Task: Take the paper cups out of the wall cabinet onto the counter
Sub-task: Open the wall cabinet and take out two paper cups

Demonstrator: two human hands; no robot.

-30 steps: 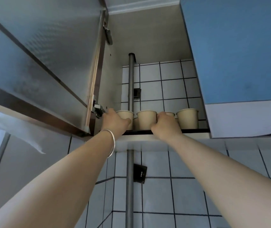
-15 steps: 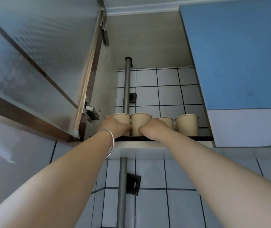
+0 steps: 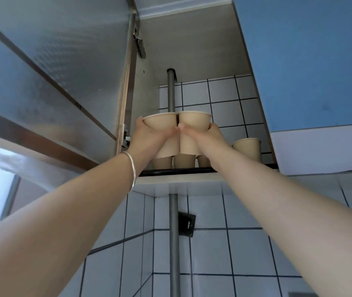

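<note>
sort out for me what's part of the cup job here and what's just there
Part of the job:
left hand holding a paper cup
right hand holding a second cup
cups on the shelf
wall cabinet, door open

Just there:
metal pipe
black wall box
bracelet
blue cabinet door

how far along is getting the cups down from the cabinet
Nothing shows as done: the counter is out of view. In hand: the left hand grips one paper cup, the right hand another, both lifted above the shelf. Left: the cup at right and at least three behind the hands.
</note>
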